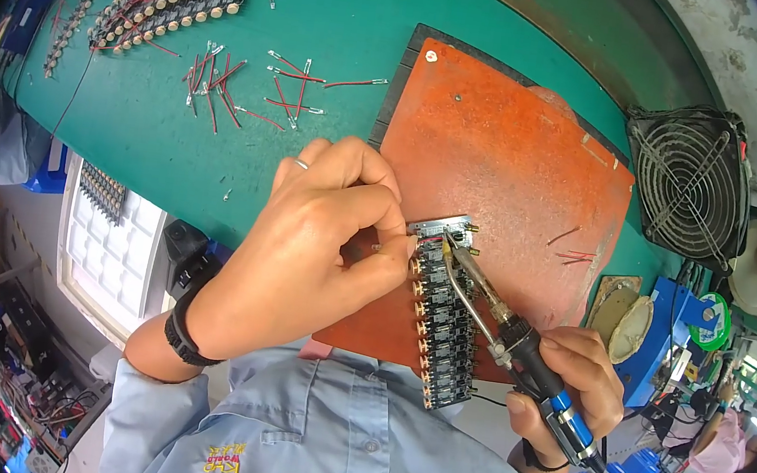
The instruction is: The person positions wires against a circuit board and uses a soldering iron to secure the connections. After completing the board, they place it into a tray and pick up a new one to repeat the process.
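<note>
Left hand (321,239) curled closed, fingertips pinching top end of component strip (441,315), ring on one finger, black band at wrist. Strip: long row of small black boards with brass terminals, lying on orange mat (500,166) near its lower edge. Right hand (574,374) gripping soldering iron (517,339) by dark-and-blue handle, tip touching strip's top end just beside left fingertips. Mat rests on green desk (330,13). Loose red wires (255,89) scattered well apart, upper left. Grey fan (688,180) at right.
</note>
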`<act>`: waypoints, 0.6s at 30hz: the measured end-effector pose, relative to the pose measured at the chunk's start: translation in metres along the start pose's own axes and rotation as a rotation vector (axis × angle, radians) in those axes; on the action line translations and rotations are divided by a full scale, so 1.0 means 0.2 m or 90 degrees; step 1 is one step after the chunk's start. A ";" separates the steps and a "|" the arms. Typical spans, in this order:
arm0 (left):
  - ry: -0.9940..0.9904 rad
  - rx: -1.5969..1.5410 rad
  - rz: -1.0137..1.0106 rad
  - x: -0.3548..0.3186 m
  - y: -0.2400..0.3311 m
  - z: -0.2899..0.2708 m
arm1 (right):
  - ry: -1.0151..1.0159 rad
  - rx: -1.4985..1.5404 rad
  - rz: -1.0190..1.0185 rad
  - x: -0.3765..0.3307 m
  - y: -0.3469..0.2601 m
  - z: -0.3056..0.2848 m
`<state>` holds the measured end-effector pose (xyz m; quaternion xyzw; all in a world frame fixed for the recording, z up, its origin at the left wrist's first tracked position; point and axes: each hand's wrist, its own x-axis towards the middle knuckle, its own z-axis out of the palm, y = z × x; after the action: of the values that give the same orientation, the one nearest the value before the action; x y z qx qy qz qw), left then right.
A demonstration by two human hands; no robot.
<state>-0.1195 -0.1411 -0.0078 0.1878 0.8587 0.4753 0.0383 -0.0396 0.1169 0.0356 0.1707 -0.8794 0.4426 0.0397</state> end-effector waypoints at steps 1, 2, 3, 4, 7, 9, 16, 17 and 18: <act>-0.001 0.001 -0.001 0.00 0.00 0.00 | 0.001 0.000 0.000 0.00 0.00 0.00; -0.003 0.002 -0.002 0.00 0.00 0.00 | 0.001 0.000 0.000 0.00 0.00 0.00; -0.004 0.003 -0.002 0.00 0.00 0.00 | -0.006 -0.008 0.001 0.01 -0.01 -0.01; -0.005 0.003 -0.002 0.00 0.00 0.00 | -0.014 -0.017 0.001 0.01 -0.02 -0.01; -0.002 0.005 0.002 0.00 0.00 0.00 | -0.017 -0.027 -0.007 0.02 -0.01 -0.01; 0.000 0.002 0.002 0.00 0.00 0.00 | -0.008 -0.029 -0.023 0.02 -0.01 -0.02; 0.006 0.001 -0.003 0.00 0.00 0.00 | 0.040 0.011 -0.007 -0.01 -0.01 -0.03; 0.004 0.010 0.000 0.00 0.01 -0.01 | 0.038 0.013 -0.002 -0.01 0.00 -0.03; 0.001 0.019 0.003 0.01 0.02 -0.01 | 0.038 0.012 -0.002 -0.02 0.00 -0.03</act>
<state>-0.1201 -0.1409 -0.0036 0.1899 0.8652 0.4628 0.0334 -0.0365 0.1218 0.0378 0.1590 -0.8733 0.4558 0.0651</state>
